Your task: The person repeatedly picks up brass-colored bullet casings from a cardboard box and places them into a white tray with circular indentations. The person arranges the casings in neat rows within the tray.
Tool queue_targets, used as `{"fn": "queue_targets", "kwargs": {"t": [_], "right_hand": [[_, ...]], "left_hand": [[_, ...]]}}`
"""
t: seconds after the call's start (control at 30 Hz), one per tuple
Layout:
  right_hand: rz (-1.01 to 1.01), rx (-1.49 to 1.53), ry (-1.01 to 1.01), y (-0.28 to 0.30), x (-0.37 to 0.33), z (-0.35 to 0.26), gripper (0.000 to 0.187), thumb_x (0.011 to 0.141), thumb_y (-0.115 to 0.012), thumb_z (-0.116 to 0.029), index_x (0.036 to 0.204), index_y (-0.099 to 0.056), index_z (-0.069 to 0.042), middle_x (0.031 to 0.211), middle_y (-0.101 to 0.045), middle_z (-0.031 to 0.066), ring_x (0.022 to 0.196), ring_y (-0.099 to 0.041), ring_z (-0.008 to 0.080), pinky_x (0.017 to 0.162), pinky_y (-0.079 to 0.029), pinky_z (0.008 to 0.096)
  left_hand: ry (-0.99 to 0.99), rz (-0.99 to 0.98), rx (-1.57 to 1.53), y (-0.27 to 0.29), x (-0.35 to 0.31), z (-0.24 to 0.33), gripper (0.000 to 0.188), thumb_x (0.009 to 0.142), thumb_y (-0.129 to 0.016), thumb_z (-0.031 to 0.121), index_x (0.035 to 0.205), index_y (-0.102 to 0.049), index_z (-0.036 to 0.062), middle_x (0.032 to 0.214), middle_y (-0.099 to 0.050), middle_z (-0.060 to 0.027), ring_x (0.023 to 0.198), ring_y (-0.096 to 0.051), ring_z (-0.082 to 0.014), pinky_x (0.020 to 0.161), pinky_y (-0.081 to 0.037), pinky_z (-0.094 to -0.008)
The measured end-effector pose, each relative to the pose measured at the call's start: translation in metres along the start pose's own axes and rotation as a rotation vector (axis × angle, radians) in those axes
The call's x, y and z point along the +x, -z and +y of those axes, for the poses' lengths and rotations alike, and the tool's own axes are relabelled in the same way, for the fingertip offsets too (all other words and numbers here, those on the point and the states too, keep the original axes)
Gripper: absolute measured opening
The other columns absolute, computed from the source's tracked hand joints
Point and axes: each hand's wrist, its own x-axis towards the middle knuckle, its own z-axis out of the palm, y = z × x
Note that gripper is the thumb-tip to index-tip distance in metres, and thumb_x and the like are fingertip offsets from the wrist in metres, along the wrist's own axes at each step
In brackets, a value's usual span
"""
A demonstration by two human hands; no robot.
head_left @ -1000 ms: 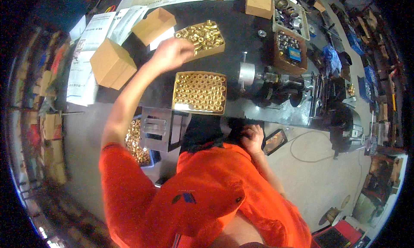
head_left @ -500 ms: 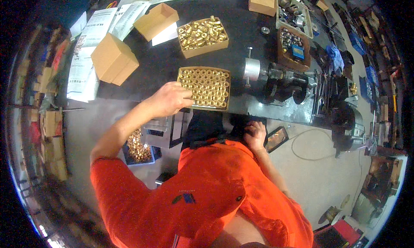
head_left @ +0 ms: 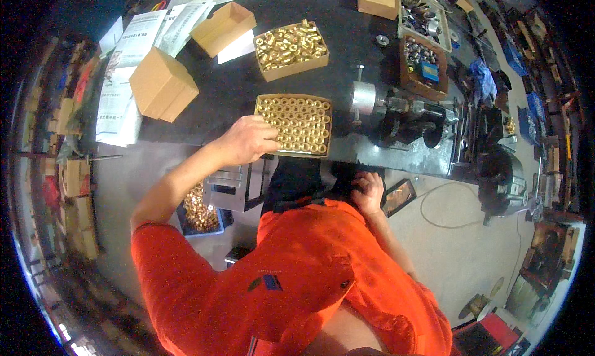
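A shallow cardboard box (head_left: pixel 330 130) stands at the bench's near edge, filled with brass fittings (head_left: pixel 297 122) set upright in neat rows. At its left side is my left hand (head_left: pixel 251 139), reaching over the wall with fingers bent together onto the nearest fittings. The hand itself hides whether it pinches a fitting. My right hand (head_left: pixel 367 190) rests on my dark trousers below the bench edge, fingers curled in, and nothing shows in it. Behind the first box sits a second open cardboard box (head_left: pixel 294 73), heaped with loose brass fittings.
Two cardboard boxes (head_left: pixel 163 86) (head_left: pixel 224 30) and newspaper (head_left: pixel 124 77) lie at the left. To the right are a metal chuck fixture (head_left: pixel 364 98) and a parts tray (head_left: pixel 406 83). A blue bin (head_left: pixel 204 216) of brass pieces stands below the bench.
My left hand has shifted very slightly at the box's left side. My right hand stays on my leg, and the boxes stand where they were.
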Motion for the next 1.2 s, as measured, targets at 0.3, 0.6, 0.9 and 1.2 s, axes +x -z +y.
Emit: {"fn": "queue_targets", "kwargs": {"t": [0.3, 0.6, 0.9, 1.2], "right_hand": [[0.006, 0.016, -0.007, 0.0, 0.0, 0.001, 0.022, 0.055, -0.065, -0.015, 0.076, -0.066, -0.008, 0.097, -0.062, 0.0071, 0.089, -0.054, 0.0313, 0.076, -0.045, 0.0423], [-0.009, 0.022, -0.019, -0.003, -0.001, 0.003, 0.024, 0.055, -0.066, -0.014, 0.078, -0.066, -0.008, 0.097, -0.061, 0.0081, 0.092, -0.054, 0.033, 0.079, -0.045, 0.0431], [0.001, 0.0, -0.023, 0.001, 0.0, -0.002, 0.022, 0.056, -0.066, -0.013, 0.077, -0.065, -0.01, 0.094, -0.061, 0.0066, 0.091, -0.054, 0.0328, 0.077, -0.045, 0.0432], [0.058, 0.027, 0.022, -0.001, 0.0, 0.0, 0.019, 0.056, -0.061, -0.012, 0.074, -0.065, -0.008, 0.094, -0.064, 0.0057, 0.084, -0.054, 0.0293, 0.074, -0.044, 0.04]], "left_hand": [[-0.056, 0.042, -0.005, 0.0, 0.003, -0.007, 0.013, 0.068, -0.066, 0.018, 0.08, -0.063, 0.0131, 0.071, -0.048, -0.0033, 0.07, -0.055, -0.0237, 0.064, -0.044, -0.0386], [-0.06, 0.019, 0.009, 0.005, 0.005, -0.007, 0.013, 0.069, -0.066, 0.018, 0.079, -0.061, 0.0121, 0.071, -0.049, -0.0039, 0.071, -0.055, -0.0244, 0.065, -0.044, -0.0391], [0.21, 0.18, 0.038, 0.035, 0.039, -0.039, 0.01, 0.079, -0.064, 0.014, 0.088, -0.065, 0.0092, 0.077, -0.06, -0.0093, 0.073, -0.06, -0.0298, 0.061, -0.047, -0.0413], [0.587, 0.204, 0.175, 0.015, 0.104, -0.128, 0.018, 0.082, -0.058, 0.023, 0.088, -0.071, 0.012, 0.081, -0.068, -0.0119, 0.079, -0.066, -0.0323, 0.07, -0.052, -0.0453]]}}
